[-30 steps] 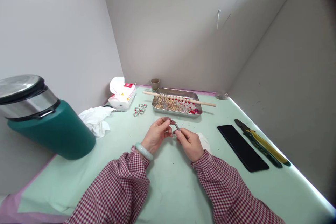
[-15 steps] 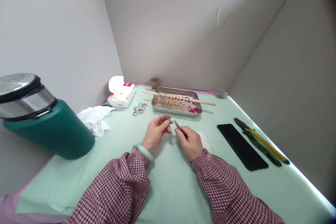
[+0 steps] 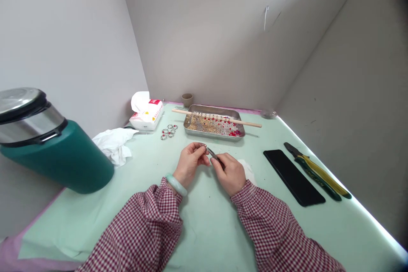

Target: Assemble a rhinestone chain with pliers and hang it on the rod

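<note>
My left hand [image 3: 188,161], with a pale green bangle at the wrist, pinches a tiny beaded piece [image 3: 204,146] between thumb and forefinger. Most of that piece is hidden by the fingertips. My right hand [image 3: 232,174] is closed around pointed metal tweezers [image 3: 213,154], their tips at the beaded piece and close to the left thumb. Beyond both hands lies a metal tray [image 3: 213,136] of gold, clear and red beads. Several small beaded rings [image 3: 168,131] with red beads rest on the table to the tray's left.
A wooden rod [image 3: 248,124] wound with beads lies across the tray. At left stand a green flask [image 3: 79,157], crumpled tissue [image 3: 116,144] and a tissue pack [image 3: 146,114]. A black phone [image 3: 293,178] and large pliers [image 3: 318,172] lie at right. A small cup [image 3: 187,100] stands behind.
The tweezers have moved left and slightly down, so their tips now meet the beaded piece at my left fingertips. The left hand has hardly moved.
</note>
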A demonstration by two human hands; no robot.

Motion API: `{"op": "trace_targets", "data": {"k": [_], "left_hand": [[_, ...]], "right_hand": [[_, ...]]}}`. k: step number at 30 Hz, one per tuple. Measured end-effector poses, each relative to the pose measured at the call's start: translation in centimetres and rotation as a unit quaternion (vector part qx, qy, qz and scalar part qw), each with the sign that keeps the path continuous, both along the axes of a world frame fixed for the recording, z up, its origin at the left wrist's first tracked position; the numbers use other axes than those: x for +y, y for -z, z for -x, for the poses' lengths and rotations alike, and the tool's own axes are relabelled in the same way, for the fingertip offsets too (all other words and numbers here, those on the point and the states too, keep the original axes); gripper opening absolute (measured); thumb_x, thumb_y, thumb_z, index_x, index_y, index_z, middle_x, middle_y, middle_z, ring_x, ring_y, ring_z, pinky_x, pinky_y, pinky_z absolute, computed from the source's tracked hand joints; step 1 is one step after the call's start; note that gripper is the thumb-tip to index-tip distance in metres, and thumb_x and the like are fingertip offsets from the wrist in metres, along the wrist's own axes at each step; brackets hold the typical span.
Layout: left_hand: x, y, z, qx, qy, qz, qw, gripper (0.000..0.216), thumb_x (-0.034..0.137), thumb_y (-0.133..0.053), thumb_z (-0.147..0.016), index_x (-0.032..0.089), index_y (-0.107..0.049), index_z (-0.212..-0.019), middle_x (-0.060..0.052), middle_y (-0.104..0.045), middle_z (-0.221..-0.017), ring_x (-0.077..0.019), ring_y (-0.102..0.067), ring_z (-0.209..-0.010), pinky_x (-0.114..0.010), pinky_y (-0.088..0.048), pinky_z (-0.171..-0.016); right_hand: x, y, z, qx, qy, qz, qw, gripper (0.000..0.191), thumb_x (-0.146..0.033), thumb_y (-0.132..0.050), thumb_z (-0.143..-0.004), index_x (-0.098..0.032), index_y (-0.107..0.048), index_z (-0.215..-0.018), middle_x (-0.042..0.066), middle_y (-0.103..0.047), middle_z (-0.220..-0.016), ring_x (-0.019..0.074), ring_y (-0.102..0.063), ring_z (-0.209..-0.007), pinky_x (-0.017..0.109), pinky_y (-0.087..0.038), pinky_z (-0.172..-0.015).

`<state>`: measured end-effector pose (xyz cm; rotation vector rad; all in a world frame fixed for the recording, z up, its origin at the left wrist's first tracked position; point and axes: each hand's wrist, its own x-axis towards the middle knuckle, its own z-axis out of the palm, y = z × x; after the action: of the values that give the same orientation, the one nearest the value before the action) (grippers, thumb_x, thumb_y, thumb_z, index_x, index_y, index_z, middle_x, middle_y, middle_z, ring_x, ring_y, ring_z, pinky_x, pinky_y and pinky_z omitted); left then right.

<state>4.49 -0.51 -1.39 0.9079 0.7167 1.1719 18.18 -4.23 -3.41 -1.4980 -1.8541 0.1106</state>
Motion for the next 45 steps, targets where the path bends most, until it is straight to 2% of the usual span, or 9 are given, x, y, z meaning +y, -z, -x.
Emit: {"op": "trace_targets", "data": {"k": [8, 16, 22, 30, 38, 45], "left_hand": [[-0.2, 0.0, 0.0, 0.012, 0.022, -0.011, 1.000, 0.021, 0.029, -0.064, -0.075, 0.013, -0.052, -0.082, -0.002, -0.060, -0.074, -0.0094, -0.056, -0.048, -0.026, -0.049, -0.051], [-0.2, 0.0, -0.1, 0.021, 0.012, -0.018, 1.000, 0.024, 0.028, -0.066, -0.072, 0.014, -0.049, -0.082, -0.001, -0.062, -0.074, -0.0094, -0.057, -0.048, -0.027, -0.049, -0.053], [-0.2, -0.3, 0.0, 0.086, 0.005, -0.034, 0.996, 0.024, 0.030, -0.065, -0.073, 0.014, -0.049, -0.080, -0.003, -0.062, -0.077, -0.0103, -0.058, -0.051, -0.027, -0.050, -0.054], [-0.3, -0.4, 0.2, 0.054, 0.086, 0.021, 0.995, 0.027, 0.041, -0.051, -0.082, 0.015, -0.051, -0.079, -0.005, -0.061, -0.084, -0.0097, -0.056, -0.049, -0.027, -0.049, -0.049], [-0.1, -0.8, 0.5, 0.132, 0.069, -0.006, 0.989, 0.021, 0.035, -0.054, -0.080, 0.015, -0.052, -0.074, -0.003, -0.058, -0.077, -0.0084, -0.053, -0.049, -0.023, -0.046, -0.048], [-0.2, -0.9, 0.4, 0.220, 0.034, -0.064, 0.973, 0.018, 0.032, -0.057, -0.078, 0.016, -0.056, -0.069, 0.002, -0.053, -0.047, -0.0116, -0.050, -0.045, -0.022, -0.040, -0.051]], "right_hand": [[0.0, 0.1, 0.0, -0.023, 0.026, 0.005, 0.999, 0.027, -0.032, -0.043, -0.089, -0.017, -0.060, -0.074, 0.004, -0.061, -0.071, 0.0159, -0.057, -0.067, 0.025, -0.037, -0.061], [0.1, 0.1, -0.1, -0.014, 0.025, 0.003, 1.000, 0.028, -0.033, -0.043, -0.089, -0.018, -0.060, -0.073, 0.004, -0.061, -0.070, 0.0159, -0.057, -0.067, 0.025, -0.037, -0.061], [0.2, 0.3, -0.3, -0.023, 0.037, 0.003, 0.999, 0.028, -0.033, -0.043, -0.088, -0.018, -0.060, -0.072, 0.004, -0.061, -0.068, 0.0156, -0.057, -0.065, 0.025, -0.036, -0.059], [0.1, 0.1, -0.4, -0.053, 0.050, -0.005, 0.997, 0.027, -0.033, -0.044, -0.088, -0.018, -0.062, -0.073, 0.004, -0.062, -0.068, 0.0156, -0.057, -0.064, 0.025, -0.034, -0.056], [0.1, 0.0, -0.5, -0.107, 0.076, -0.015, 0.991, 0.029, -0.035, -0.045, -0.088, -0.018, -0.061, -0.071, 0.004, -0.062, -0.067, 0.0155, -0.056, -0.063, 0.026, -0.032, -0.056], [-0.1, -0.2, -0.6, -0.203, 0.129, -0.063, 0.968, 0.027, -0.034, -0.048, -0.086, -0.017, -0.061, -0.071, 0.005, -0.062, -0.068, 0.0173, -0.055, -0.064, 0.028, -0.030, -0.057]]}}
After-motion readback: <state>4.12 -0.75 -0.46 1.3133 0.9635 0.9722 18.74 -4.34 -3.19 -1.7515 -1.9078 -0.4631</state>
